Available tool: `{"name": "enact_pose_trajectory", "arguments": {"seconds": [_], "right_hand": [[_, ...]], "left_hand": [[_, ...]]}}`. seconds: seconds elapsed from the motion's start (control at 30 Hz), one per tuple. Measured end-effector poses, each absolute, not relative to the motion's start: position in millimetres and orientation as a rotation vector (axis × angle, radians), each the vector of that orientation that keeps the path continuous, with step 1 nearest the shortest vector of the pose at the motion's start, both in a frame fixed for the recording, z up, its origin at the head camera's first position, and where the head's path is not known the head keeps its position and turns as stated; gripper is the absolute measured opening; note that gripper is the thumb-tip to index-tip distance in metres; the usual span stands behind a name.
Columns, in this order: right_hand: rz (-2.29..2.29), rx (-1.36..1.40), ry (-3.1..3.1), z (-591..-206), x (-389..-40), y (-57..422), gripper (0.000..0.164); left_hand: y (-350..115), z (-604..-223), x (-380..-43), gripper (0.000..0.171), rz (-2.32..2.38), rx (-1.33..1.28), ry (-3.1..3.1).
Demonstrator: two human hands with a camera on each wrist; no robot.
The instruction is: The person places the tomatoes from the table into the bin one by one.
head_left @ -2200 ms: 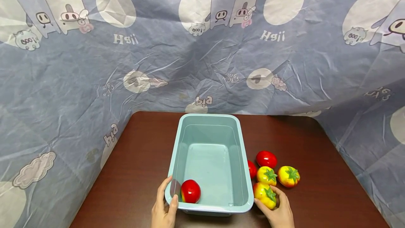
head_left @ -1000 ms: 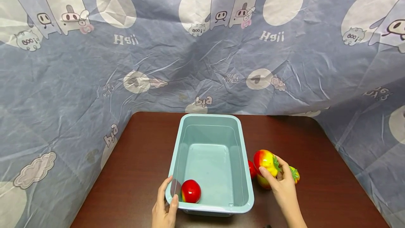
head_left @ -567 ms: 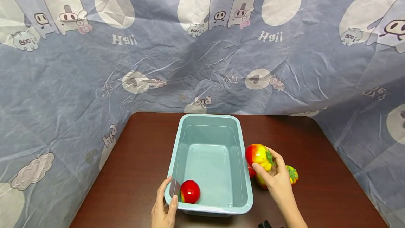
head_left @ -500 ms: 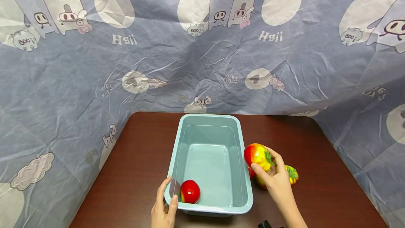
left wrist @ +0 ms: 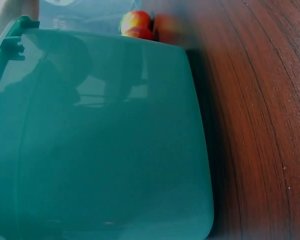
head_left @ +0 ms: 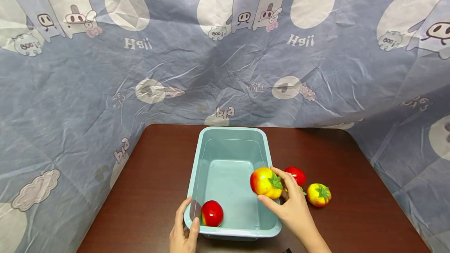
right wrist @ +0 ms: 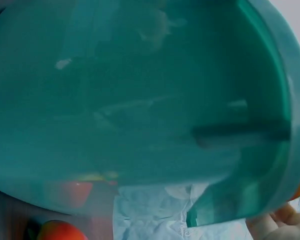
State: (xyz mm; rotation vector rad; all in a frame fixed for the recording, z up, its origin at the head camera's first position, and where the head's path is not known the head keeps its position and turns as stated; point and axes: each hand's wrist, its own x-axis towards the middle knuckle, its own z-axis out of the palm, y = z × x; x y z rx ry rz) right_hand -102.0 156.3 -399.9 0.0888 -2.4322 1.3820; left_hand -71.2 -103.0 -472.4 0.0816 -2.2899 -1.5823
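A yellow-and-red toy tomato (head_left: pixel 263 182) with a green leafy top is pinched between the thumb and fingers of my right hand (head_left: pixel 291 208), over the right rim of a pale blue-green plastic bin (head_left: pixel 236 231). My left hand (head_left: pixel 183 234) grips the bin's near left corner. Inside, by that corner, lies a red tomato (head_left: pixel 212 214). The left wrist view is mostly the bin's outer wall (left wrist: pixel 115 140). In the right wrist view, my right hand (right wrist: pixel 285 224) shows at the lower right, with the bin wall (right wrist: pixel 140 100) filling most of the frame.
Right of the bin on the dark brown table (head_left: pixel 351 229) lie a red tomato (head_left: pixel 296 175) and a yellow-red one (head_left: pixel 318 195). Another yellow tomato (head_left: pixel 299 191) is partly hidden behind my right hand. A grey-blue cartoon-print cloth (head_left: pixel 225 69) hangs around the table's back and sides.
My right hand has gripped the nearest tomato, lifted it from the table and carried it left over the bin's right rim. The left hand has stayed at the bin's corner.
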Motion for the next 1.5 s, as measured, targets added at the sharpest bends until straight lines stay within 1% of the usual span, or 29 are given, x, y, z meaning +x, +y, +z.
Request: {"name": "enact_pose_trajectory", "arguments": {"seconds": [0.2, 0.37, 0.47, 0.73, 1.17, 1.5], "right_hand": [[1.028, 0.322, -2.515, -407.1, -102.1, 146.4, 0.079], [0.939, 0.469, -2.572, -408.8, -104.9, 142.3, 0.075], [0.915, 0.487, -2.623, -407.1, -105.8, 140.5, 0.072], [0.689, 0.567, -2.760, -403.7, -107.6, 135.1, 0.075], [0.507, 0.615, -2.961, -397.9, -111.5, 128.9, 0.072], [0.436, 0.680, -2.948, -398.7, -110.6, 130.6, 0.064]], "left_hand": [[-101.6, -474.7, -70.7, 0.050, -1.553, 0.117, -2.290], [-101.0, -476.1, -70.9, 0.050, -1.557, 0.134, -2.294], [-101.2, -476.5, -70.9, 0.050, -1.562, 0.138, -2.301], [-101.0, -476.6, -70.5, 0.051, -1.567, 0.139, -2.293], [-100.9, -477.5, -70.3, 0.050, -1.565, 0.143, -2.298], [-100.5, -477.8, -70.3, 0.050, -1.560, 0.142, -2.304]]}}
